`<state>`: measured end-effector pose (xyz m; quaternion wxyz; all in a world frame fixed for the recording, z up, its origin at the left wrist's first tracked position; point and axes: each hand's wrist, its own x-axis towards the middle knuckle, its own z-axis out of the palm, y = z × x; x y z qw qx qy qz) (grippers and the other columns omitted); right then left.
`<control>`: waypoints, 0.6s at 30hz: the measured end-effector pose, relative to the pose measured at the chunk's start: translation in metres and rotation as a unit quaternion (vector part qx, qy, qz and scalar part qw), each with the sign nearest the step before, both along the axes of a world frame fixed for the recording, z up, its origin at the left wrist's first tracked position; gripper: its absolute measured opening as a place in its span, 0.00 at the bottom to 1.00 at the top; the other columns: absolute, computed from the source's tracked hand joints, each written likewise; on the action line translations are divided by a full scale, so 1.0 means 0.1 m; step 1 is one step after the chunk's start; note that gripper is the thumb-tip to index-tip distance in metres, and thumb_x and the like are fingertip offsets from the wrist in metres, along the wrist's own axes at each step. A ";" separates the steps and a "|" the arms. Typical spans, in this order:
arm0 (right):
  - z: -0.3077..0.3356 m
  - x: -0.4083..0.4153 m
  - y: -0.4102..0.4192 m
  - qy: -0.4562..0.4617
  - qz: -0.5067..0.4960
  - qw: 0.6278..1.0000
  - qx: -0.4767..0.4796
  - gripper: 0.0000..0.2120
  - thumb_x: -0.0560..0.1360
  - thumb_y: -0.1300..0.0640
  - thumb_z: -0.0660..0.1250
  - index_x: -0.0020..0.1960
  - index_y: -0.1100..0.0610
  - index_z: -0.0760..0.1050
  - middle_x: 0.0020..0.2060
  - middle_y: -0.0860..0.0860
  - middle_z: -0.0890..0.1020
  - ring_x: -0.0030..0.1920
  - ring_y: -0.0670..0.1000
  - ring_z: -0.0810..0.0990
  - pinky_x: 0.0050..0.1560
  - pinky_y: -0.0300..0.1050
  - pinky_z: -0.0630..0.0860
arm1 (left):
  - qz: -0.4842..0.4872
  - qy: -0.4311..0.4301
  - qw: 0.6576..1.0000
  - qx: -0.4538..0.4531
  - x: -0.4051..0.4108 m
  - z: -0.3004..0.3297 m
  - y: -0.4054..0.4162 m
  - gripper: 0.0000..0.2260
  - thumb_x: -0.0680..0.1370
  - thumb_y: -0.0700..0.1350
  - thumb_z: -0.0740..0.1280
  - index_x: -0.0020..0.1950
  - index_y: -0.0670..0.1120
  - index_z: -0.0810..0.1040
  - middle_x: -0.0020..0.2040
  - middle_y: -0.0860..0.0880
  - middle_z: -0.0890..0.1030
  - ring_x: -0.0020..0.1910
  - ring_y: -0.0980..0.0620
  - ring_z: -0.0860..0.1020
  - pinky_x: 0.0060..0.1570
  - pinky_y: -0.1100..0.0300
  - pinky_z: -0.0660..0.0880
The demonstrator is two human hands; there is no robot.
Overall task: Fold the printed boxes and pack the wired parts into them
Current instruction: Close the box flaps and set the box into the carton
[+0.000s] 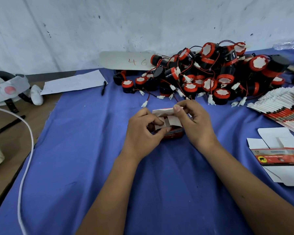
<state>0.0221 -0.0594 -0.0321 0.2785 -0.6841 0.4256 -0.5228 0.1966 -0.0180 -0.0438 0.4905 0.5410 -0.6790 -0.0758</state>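
1. One blue cloth [95, 150] covers most of a brown table [12, 133]; a scuffed white wall [143, 22] stands behind.
2. Box [172, 132]: printed card, red and dark outside, plain white flaps inside, on the cloth at centre, top open.
3. Left hand [143, 131]: grips the box's near-left side, thumb and forefinger pinching a small inner flap.
4. Right hand [193, 119]: thumb and fingers pinch the long top flap, raised over the opening.
5. Parts [210, 73]: heap of black cylinders with red caps, red and black wires, white plugs, just beyond the box.
6. Flats [282, 106]: fanned stack of unfolded boxes, far right; one blank [278, 155] lies apart, nearer.
7. Card [126, 61]: pale, rounded, marked "46", against the wall.
8. Paper [75, 82] and pen [103, 88], rear left.
9. White cable [26, 150] crosses the cloth's left edge.
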 end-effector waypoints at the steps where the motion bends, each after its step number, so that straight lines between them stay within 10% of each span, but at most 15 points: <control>1: -0.01 0.00 0.01 -0.003 0.006 1.000 -0.001 0.08 0.81 0.49 0.67 0.48 0.52 0.79 0.46 0.47 0.80 0.46 0.41 0.78 0.41 0.31 0.72 | -0.008 0.006 1.000 0.007 0.02 -0.01 0.00 0.10 0.67 0.49 0.83 0.42 0.49 0.84 0.42 0.54 0.77 0.39 0.56 0.77 0.37 0.70 0.70; 8: -0.05 -0.04 0.05 -0.025 0.054 0.998 0.028 0.04 0.77 0.56 0.70 0.51 0.51 0.78 0.49 0.43 0.81 0.41 0.42 0.77 0.37 0.38 0.74 | 0.004 0.066 0.997 0.032 0.00 0.00 0.01 0.13 0.65 0.44 0.85 0.40 0.49 0.82 0.41 0.55 0.78 0.39 0.55 0.78 0.37 0.53 0.80; 14: -0.08 -0.11 0.02 0.055 0.029 0.998 -0.010 0.09 0.75 0.56 0.74 0.50 0.43 0.82 0.50 0.37 0.82 0.60 0.43 0.71 0.48 0.30 0.71 | -0.003 0.128 0.989 0.073 0.04 -0.03 -0.01 0.14 0.67 0.41 0.84 0.40 0.41 0.79 0.39 0.48 0.80 0.39 0.49 0.79 0.41 0.42 0.79; 18: -0.12 -0.13 -0.01 0.048 0.082 0.995 0.013 0.08 0.75 0.61 0.74 0.51 0.50 0.82 0.59 0.44 0.80 0.64 0.43 0.75 0.59 0.44 0.78 | -0.008 0.127 0.988 0.082 0.06 -0.02 0.00 0.20 0.66 0.41 0.84 0.41 0.43 0.72 0.38 0.47 0.78 0.40 0.46 0.82 0.40 0.44 0.79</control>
